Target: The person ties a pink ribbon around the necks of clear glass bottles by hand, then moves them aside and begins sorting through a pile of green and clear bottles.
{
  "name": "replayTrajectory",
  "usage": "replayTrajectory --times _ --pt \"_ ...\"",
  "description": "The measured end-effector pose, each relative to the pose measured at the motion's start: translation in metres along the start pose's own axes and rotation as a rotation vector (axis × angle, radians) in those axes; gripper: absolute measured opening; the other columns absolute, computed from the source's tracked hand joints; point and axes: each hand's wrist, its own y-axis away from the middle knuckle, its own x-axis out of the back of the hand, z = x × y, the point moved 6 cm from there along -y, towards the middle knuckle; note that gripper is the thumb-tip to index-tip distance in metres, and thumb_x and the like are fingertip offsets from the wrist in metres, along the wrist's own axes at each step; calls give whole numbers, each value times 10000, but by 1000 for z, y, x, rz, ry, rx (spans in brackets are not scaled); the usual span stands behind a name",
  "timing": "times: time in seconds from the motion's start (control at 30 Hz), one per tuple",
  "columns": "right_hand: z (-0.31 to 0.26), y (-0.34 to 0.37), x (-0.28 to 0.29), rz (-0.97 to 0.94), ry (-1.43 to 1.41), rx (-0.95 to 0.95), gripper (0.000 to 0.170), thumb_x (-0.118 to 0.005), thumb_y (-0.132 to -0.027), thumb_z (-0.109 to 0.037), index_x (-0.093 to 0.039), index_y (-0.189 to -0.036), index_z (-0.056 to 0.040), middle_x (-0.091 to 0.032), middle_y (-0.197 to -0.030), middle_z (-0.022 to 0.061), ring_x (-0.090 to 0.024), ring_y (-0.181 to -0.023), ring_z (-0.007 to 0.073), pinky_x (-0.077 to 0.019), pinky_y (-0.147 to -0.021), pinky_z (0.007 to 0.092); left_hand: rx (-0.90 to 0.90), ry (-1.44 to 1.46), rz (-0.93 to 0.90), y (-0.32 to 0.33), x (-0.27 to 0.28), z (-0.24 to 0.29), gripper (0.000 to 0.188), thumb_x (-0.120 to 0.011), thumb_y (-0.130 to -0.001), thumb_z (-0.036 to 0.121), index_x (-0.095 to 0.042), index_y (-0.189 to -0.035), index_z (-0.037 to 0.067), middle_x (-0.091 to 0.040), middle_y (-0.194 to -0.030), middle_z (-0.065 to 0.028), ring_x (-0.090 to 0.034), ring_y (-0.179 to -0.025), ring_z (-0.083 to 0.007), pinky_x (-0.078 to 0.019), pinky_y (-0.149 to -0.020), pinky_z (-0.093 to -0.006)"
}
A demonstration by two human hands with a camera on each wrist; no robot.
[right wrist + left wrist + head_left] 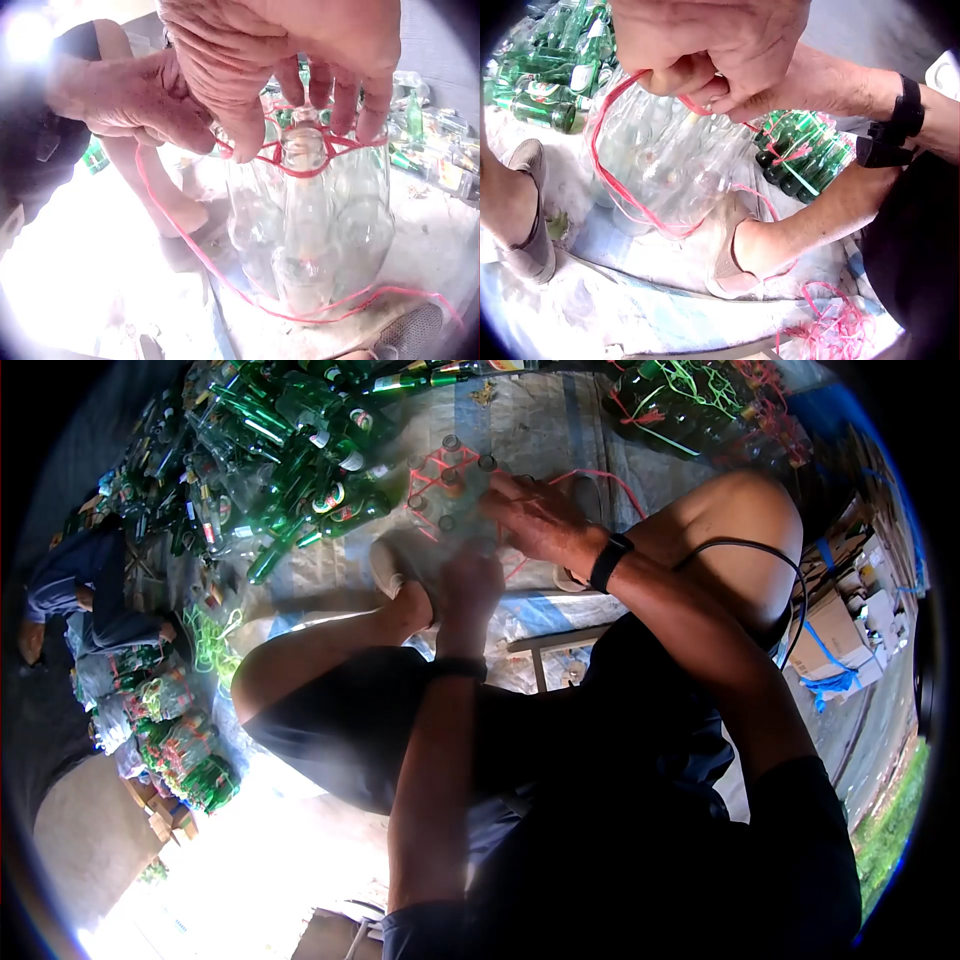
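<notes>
Just below right hand (292, 45) and left hand (472, 582), on blue-striped tarpaulin (425, 410), roughly between two shoes (721, 247): clear glass bottles (307, 225) standing close together, upright, with long axes vertical. With the right, nearer to the necks, reaching fingers down over them; cannot tell whether also pinching pink twine (595, 146). With the left, on the body's side, gripping this twine in curled fingers. Toward the left, heap of green beer bottles (300, 460); ahead to the right, tied bundle of green bottles (802, 157).

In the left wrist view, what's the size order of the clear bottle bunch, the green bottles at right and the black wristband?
Largest to smallest:
clear bottle bunch
green bottles at right
black wristband
</notes>
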Motion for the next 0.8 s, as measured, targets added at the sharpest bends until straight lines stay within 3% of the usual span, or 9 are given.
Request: replayTrajectory --times 0.1,0.17,0.3,0.37,0.4,0.47,0.6,0.67,0.8 --pt "4 0 -3 -123 26 -75 210 -681 -790 -118 -655 -996 -89 -616 -1023 90 -675 -987 280 -570 -832 411 -5 -35 -44 -1 0 4 173 -599 -910 164 -707 -990 55 -675 -794 -265 -673 -808 -489 -543 -671 -523" --pt "4 1 -2 7 -36 -40 297 -728 -711 20 -593 -959 -74 -583 -1000 104 -656 -960 322 -541 -771 464 31 -46 -69 -3 -1 4 163 -600 -908 153 -697 -970 38 -673 -790 -271 -676 -808 -488 -545 -672 -523" --pt "14 4 -13 70 -76 3 277 -707 -730 27 -587 -962 -66 -608 -1001 110 -655 -968 332 -546 -778 458 -71 -144 -128 -9 1 15 151 -608 -907 138 -675 -951 10 -672 -786 -272 -682 -792 -482 -545 -662 -529" --pt "17 4 -17 36 8 11 260 -697 -745 -125 -659 -1002 -109 -641 -967 48 -695 -968 265 -572 -788 411 -126 -246 -166 -11 7 28 135 -620 -895 117 -665 -949 2 -677 -770 -255 -688 -775 -467 -545 -651 -529" --pt "19 3 -20 39 8 4 260 -697 -745 -125 -659 -1002 -109 -641 -967 48 -695 -968 265 -572 -788 411 -131 -247 -172 -12 9 28 135 -620 -895 117 -665 -949 2 -677 -770 -255 -688 -775 -467 -545 -651 -529" --pt "20 3 -26 57 40 29 262 -699 -735 -125 -658 -994 -118 -639 -967 45 -698 -943 259 -571 -758 413 -470 -634 -179 -8 9 44 137 -617 -889 100 -660 -981 6 -683 -767 -244 -696 -766 -445 -545 -653 -531" --pt "24 6 -30 67 -44 -8 247 -695 -767 -43 -625 -1000 -85 -630 -988 92 -657 -976 319 -556 -809 438 -480 -507 -202 -25 17 57 142 -613 -893 134 -682 -908 10 -691 -788 -246 -701 -783 -429 -553 -686 -525" --pt "24 5 -31 1 -45 -22 239 -677 -805 -95 -650 -1043 -92 -649 -991 86 -665 -996 306 -556 -827 444 -279 -521 -524 -44 3 42 204 -619 -897 178 -704 -836 3 -698 -825 -255 -705 -791 -427 -565 -712 -513" --pt "23 12 -29 171 -2 65 237 -658 -840 -148 -665 -1072 -99 -673 -1020 78 -671 -1018 294 -549 -849 465 -398 -599 -464 -57 6 42 222 -624 -883 190 -733 -801 15 -708 -858 -245 -711 -806 -419 -574 -722 -499"
